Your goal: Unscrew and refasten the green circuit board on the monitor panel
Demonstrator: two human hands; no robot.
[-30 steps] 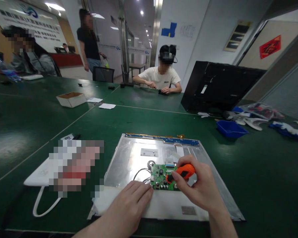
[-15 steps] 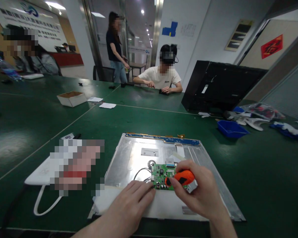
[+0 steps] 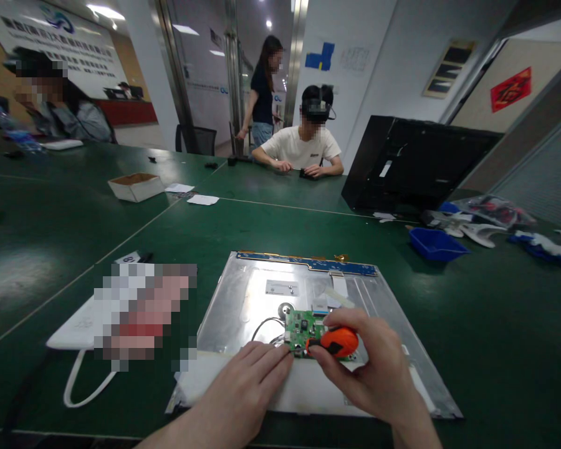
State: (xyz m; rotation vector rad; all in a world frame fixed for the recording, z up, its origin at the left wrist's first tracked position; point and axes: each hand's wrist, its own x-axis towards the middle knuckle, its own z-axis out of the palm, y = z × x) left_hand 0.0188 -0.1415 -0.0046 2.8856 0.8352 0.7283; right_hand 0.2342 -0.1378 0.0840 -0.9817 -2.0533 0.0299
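Observation:
A metal-backed display panel (image 3: 234, 299) lies flat on the table before me, with a green circuit board (image 3: 297, 329) on its middle. My right hand (image 3: 378, 355) grips the orange and black handle of a screwdriver (image 3: 341, 342) over the right part of the board; the tip is hidden. My left hand (image 3: 257, 380) lies fairly flat on the panel's white lower strip, fingers stretched out, fingertips at the board's lower left corner. Dark wires (image 3: 265, 324) run out from the board's left side. A flat cable (image 3: 338, 285) leads down from the blue board strip (image 3: 280, 259) at the panel's far edge.
Left of the panel lies a white item (image 3: 81, 321) with a strap, partly blurred out. A blue tray (image 3: 437, 243) and a black monitor (image 3: 416, 165) stand to the right. Across the green table (image 3: 271, 224) are an open box (image 3: 135, 186) and a seated person (image 3: 308, 146).
My right hand has turned a little, and the screwdriver handle has tilted and shifted slightly left. My left hand stays put. The standing person in the background has moved right.

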